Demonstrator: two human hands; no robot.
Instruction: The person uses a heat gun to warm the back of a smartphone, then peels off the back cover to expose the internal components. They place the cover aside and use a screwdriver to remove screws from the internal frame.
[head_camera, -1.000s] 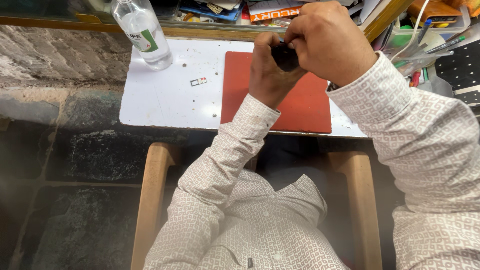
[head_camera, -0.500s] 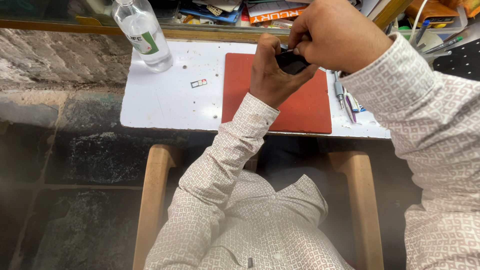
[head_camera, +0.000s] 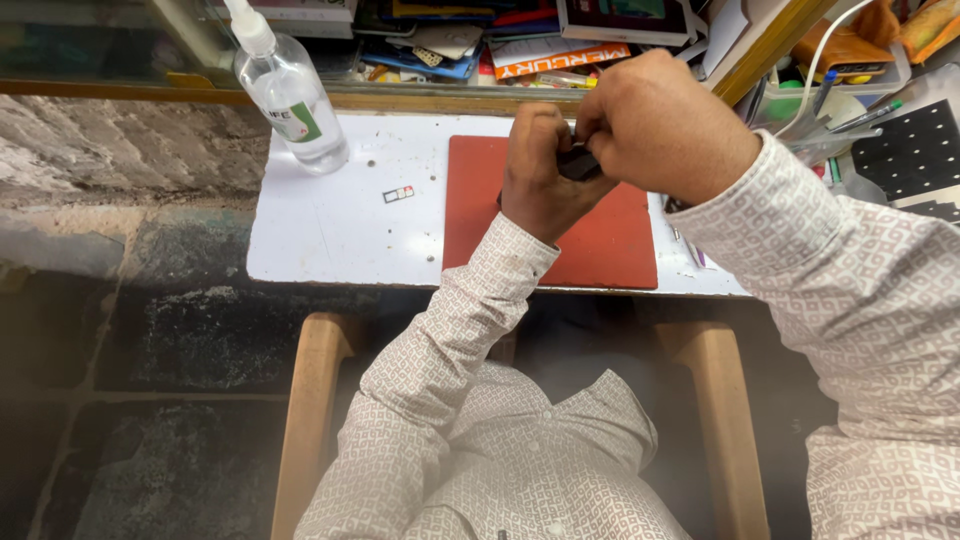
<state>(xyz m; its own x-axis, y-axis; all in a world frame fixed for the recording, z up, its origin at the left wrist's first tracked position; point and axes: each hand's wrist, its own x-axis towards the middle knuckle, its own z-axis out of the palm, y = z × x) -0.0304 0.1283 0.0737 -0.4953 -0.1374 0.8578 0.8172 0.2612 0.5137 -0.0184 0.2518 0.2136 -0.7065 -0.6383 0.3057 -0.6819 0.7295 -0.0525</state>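
- I see my left hand (head_camera: 540, 175) and my right hand (head_camera: 665, 125) brought together above the red mat (head_camera: 610, 245), both wrapped around a small black object (head_camera: 578, 162).
- The left hand's fingers are curled up and closed on the object's near side; the right hand is closed over it from the far side and covers most of it, so only a dark sliver shows between them.
- I cannot tell what kind of thing the black object is; too little of it is visible.
- The object is held in the air over the upper middle of the red mat, not resting on it.
- The mat lies flat on the white counter (head_camera: 330, 230), toward its right half, its near edge close to the counter's front edge.
- On the bare counter left of the mat I see a tiny card-like chip (head_camera: 398, 194), well apart from both hands.
- A clear plastic bottle (head_camera: 290, 95) with a pump top stands upright at the counter's far left corner.
- Behind the counter a glass shelf (head_camera: 480, 50) holds a jumble of cards and packets.
- To the right of the mat a few pens (head_camera: 850, 112) and a white cable (head_camera: 815, 75) lie among clutter.
- Both my sleeves (head_camera: 450, 340) are in a white patterned shirt, and the wooden arms of a chair (head_camera: 310, 400) show beneath the counter.
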